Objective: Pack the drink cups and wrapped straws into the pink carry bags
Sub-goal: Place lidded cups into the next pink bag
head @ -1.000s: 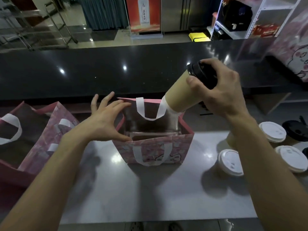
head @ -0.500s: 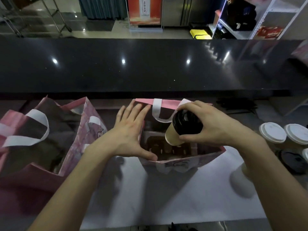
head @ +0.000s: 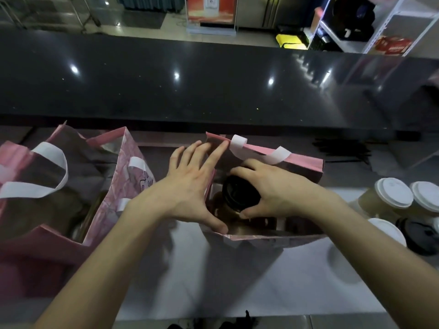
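The single head camera looks forward and steeply down, close above the desk (head: 237, 281), with a wide angle.

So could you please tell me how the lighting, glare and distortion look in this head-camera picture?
Head view: dim overall; bright point glare dots the black counter; wide-angle bending curves its edge; soft shadows fall on the white table beneath the pink bag; the left hand and right hand on the black-lidded cup look sharp.
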{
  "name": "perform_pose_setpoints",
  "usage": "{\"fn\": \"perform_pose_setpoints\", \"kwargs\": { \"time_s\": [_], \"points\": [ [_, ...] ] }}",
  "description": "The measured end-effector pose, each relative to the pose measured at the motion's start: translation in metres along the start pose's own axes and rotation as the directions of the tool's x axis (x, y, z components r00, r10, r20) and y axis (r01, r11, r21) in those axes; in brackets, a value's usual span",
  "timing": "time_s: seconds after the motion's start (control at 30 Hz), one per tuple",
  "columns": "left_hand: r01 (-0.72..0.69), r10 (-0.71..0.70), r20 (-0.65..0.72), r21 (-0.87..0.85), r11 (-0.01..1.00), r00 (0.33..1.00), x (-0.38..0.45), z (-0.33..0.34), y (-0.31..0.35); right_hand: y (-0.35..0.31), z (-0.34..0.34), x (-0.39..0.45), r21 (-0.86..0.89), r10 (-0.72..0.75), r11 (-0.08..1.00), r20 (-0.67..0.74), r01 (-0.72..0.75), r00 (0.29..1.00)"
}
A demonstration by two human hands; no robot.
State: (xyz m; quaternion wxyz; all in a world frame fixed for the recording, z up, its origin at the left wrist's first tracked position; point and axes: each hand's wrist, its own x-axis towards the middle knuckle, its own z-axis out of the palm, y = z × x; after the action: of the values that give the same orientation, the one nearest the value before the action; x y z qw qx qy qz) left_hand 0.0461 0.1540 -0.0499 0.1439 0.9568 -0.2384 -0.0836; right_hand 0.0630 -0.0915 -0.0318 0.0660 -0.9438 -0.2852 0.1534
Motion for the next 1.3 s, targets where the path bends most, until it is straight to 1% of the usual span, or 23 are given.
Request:
{"fn": "perform_pose_setpoints", "kwargs": {
  "time_s": [0.1, 0.2, 0.3, 0.4, 0.57, 0.7, 0.8, 0.87, 1.0, 1.1, 1.2, 1.3],
  "points": [
    [-0.005, 0.005, 0.0, 0.007, 1.0, 1.0, -0.002, 0.0, 0.0, 0.002, 0.007, 0.023, -0.056, -0.029, 0.998, 0.032, 0.031, 0.999],
    [0.005, -0.005, -0.005, 0.018, 1.0, 1.0, -0.006, -0.001, -0.002, 0.0, 0.01, 0.039, -0.102, -0.05, 0.993, 0.121, 0.063, 0.991],
    [0.005, -0.005, -0.007, 0.02, 1.0, 1.0, -0.012, -0.001, -0.004, -0.001, 0.015, 0.047, -0.066, -0.092, 0.992, 0.187, 0.106, 0.978],
    [0.002, -0.001, -0.021, 0.034, 0.999, 1.0, -0.015, 0.0, -0.005, -0.001, 0.017, 0.055, -0.028, -0.139, 0.989, 0.167, 0.145, 0.976],
    [0.013, -0.012, -0.021, 0.03, 0.999, 1.0, -0.017, 0.001, -0.007, -0.002, 0.026, 0.064, -0.053, -0.164, 0.983, 0.183, 0.177, 0.969],
    [0.024, -0.023, -0.014, 0.024, 0.999, 1.0, -0.022, 0.002, -0.01, 0.0, 0.029, 0.065, -0.003, -0.182, 0.983, 0.177, 0.185, 0.967],
    [0.023, -0.023, -0.011, 0.023, 0.999, 1.0, -0.024, 0.002, -0.01, -0.005, 0.03, 0.065, -0.056, -0.189, 0.977, 0.206, 0.204, 0.96],
    [0.019, -0.019, -0.011, 0.02, 1.0, 1.0, -0.024, 0.001, -0.009, -0.01, 0.031, 0.068, -0.104, -0.198, 0.97, 0.198, 0.221, 0.96],
    [0.021, -0.021, -0.013, 0.005, 1.0, 1.0, -0.027, 0.001, -0.009, -0.01, 0.023, 0.068, -0.061, -0.11, 0.991, 0.135, 0.119, 0.985],
    [0.026, -0.027, -0.02, -0.005, 1.0, 0.999, -0.029, 0.002, -0.012, -0.007, 0.016, 0.062, -0.008, -0.068, 0.998, 0.118, 0.07, 0.991],
    [0.025, -0.025, -0.026, -0.001, 1.0, 0.999, -0.03, 0.004, -0.012, -0.006, 0.016, 0.057, -0.01, -0.043, 0.999, 0.173, 0.045, 0.984],
    [0.018, -0.017, -0.024, 0.009, 1.0, 1.0, -0.03, 0.006, -0.011, -0.008, 0.026, 0.053, 0.026, -0.066, 0.998, 0.22, 0.062, 0.973]
  ]
}}
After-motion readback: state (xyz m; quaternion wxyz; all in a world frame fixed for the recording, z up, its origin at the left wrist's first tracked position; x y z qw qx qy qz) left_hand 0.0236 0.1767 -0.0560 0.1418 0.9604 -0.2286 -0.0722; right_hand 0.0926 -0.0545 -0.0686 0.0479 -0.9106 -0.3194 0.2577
